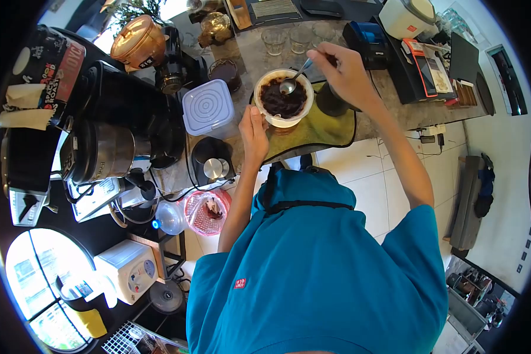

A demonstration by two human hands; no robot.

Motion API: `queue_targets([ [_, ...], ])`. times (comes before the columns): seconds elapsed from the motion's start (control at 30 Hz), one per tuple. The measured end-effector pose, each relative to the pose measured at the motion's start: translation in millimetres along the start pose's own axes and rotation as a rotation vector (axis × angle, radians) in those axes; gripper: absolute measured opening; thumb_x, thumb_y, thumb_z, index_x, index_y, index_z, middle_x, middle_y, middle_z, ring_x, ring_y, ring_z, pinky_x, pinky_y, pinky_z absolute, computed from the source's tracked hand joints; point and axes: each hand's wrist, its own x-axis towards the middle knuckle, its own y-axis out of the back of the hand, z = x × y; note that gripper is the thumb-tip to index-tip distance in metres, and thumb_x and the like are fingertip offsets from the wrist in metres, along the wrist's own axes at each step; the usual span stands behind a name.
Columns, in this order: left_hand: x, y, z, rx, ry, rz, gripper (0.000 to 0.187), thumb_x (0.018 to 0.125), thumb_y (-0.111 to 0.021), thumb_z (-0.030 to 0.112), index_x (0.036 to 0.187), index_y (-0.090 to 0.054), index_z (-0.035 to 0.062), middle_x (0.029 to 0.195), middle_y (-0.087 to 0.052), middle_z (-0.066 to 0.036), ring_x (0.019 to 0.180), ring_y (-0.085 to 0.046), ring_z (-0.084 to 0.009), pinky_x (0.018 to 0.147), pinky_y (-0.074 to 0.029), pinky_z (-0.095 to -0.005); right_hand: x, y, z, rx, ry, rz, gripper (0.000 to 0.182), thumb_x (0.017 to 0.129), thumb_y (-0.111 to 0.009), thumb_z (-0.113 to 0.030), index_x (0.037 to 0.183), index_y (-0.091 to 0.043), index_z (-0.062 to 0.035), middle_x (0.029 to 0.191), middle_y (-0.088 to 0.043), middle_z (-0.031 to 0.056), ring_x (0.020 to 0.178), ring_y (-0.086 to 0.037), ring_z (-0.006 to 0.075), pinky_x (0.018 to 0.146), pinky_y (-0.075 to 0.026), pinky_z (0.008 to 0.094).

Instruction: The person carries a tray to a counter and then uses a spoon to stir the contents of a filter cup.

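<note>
Two grips: the left hand holds the white tub at its near-left side; the right hand, beyond-right, pinches one metal spoon, bowl over the tub's dark contents, handle slanting away rightward. One green cloth lies underneath, one lidded container left, three glasses beyond.

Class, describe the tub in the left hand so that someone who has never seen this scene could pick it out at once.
At the counter, find the green cloth on its near edge. There the left hand holds the round white tub. Unlike the lidded box to its left, it is open, showing dark contents, and the right hand holds a spoon at its mouth.
</note>
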Motion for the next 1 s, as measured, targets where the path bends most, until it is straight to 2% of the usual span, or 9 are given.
queue_targets([
  [0.07, 0.1, 0.4, -2.9, -0.02, -0.002, 0.0, 0.036, 0.105, -0.035, 0.033, 0.083, -0.046, 0.0073, 0.069, -0.04, 0.002, 0.061, -0.038, -0.0065, 0.053, -0.032, -0.0223, -1.8, -0.4, -14.1, -0.089, 0.072, -0.027, 0.024, 0.093, -0.061, -0.018, 0.082, -0.058, 0.0031, 0.065, -0.05, 0.0056, 0.06, -0.048, 0.0104, 0.054, -0.037, 0.0266],
  [0.13, 0.7, 0.3, -1.4, -0.01, -0.013, -0.002, 0.036, 0.105, -0.035, 0.033, 0.083, -0.046, 0.0072, 0.069, -0.04, 0.002, 0.06, -0.038, -0.0065, 0.053, -0.032, -0.0224, -2.7, -2.6, -21.4, -0.149, 0.265, -0.061, 0.019, 0.09, -0.062, -0.016, 0.084, -0.06, 0.0019, 0.077, -0.06, 0.0158, 0.069, -0.057, 0.0326, 0.067, -0.046, 0.0375],
  [0.23, 0.4, 0.5, 0.1, -0.006, -0.016, -0.003, 0.036, 0.105, -0.035, 0.033, 0.082, -0.045, 0.0071, 0.069, -0.039, 0.002, 0.06, -0.037, -0.0066, 0.053, -0.031, -0.0225, -2.1, -4.6, -23.7, -0.23, 0.382, -0.076, 0.016, 0.089, -0.061, -0.014, 0.086, -0.06, 0.0009, 0.082, -0.06, 0.0157, 0.076, -0.058, 0.0347, 0.073, -0.046, 0.0407],
  [0.47, 0.8, 3.2, 7.1, 0.055, -0.048, -0.005, 0.038, 0.104, -0.036, 0.029, 0.08, -0.046, 0.002, 0.064, -0.041, 0.0, 0.059, -0.038, -0.0086, 0.053, -0.034, -0.0272, -5.2, -20.4, -4.7, -0.286, 0.385, -0.084, 0.015, 0.089, -0.061, -0.015, 0.085, -0.061, 0.0001, 0.08, -0.06, 0.0151, 0.076, -0.058, 0.0351, 0.073, -0.046, 0.0427],
  [0.53, 1.6, 3.0, 3.2, 0.049, -0.046, -0.005, 0.039, 0.104, -0.035, 0.032, 0.079, -0.045, 0.0039, 0.065, -0.04, 0.001, 0.059, -0.037, -0.0079, 0.053, -0.032, -0.0257, -9.0, -23.3, 0.1, -0.26, 0.266, -0.082, 0.018, 0.089, -0.064, -0.013, 0.084, -0.06, 0.0046, 0.077, -0.058, 0.0154, 0.069, -0.057, 0.0309, 0.065, -0.046, 0.0375],
  [0.67, 1.1, 2.6, 5.0, 0.083, -0.062, -0.01, 0.041, 0.105, -0.035, 0.035, 0.077, -0.044, 0.0057, 0.065, -0.039, 0.001, 0.059, -0.036, -0.0073, 0.052, -0.031, -0.0245, -14.0, -31.7, 18.5, -0.167, 0.115, -0.056, 0.022, 0.089, -0.064, -0.016, 0.082, -0.061, 0.0045, 0.071, -0.057, 0.0162, 0.059, -0.054, 0.0284, 0.059, -0.044, 0.0362],
  [0.73, 0.6, 2.9, 6.1, 0.073, -0.054, -0.008, 0.04, 0.104, -0.036, 0.032, 0.078, -0.045, 0.0035, 0.064, -0.04, 0.0, 0.058, -0.037, -0.0085, 0.052, -0.032, -0.0265, -13.8, -31.5, 24.1, -0.149, -0.015, -0.073, 0.026, 0.091, -0.062, -0.019, 0.08, -0.061, 0.0044, 0.063, -0.053, 0.0157, 0.053, -0.048, 0.0221, 0.056, -0.04, 0.0337],
  [0.87, 0.9, 3.5, 6.8, 0.094, -0.059, -0.017, 0.041, 0.105, -0.034, 0.034, 0.078, -0.045, 0.0055, 0.064, -0.039, 0.001, 0.057, -0.037, -0.0073, 0.051, -0.03, -0.0248, -14.7, -31.5, 34.1, -0.051, -0.158, -0.056, 0.028, 0.09, -0.06, -0.021, 0.079, -0.061, 0.005, 0.065, -0.057, 0.0199, 0.057, -0.053, 0.0321, 0.058, -0.041, 0.0386],
  [1.0, 0.9, 1.6, 7.3, 0.079, -0.063, -0.014, 0.04, 0.105, -0.034, 0.033, 0.078, -0.045, 0.0055, 0.065, -0.039, 0.001, 0.057, -0.037, -0.0073, 0.05, -0.03, -0.0246, -18.5, -31.4, 40.9, 0.004, -0.304, -0.02, 0.029, 0.09, -0.059, -0.021, 0.078, -0.061, 0.0045, 0.059, -0.053, 0.0142, 0.055, -0.048, 0.0196, 0.056, -0.039, 0.0348],
])
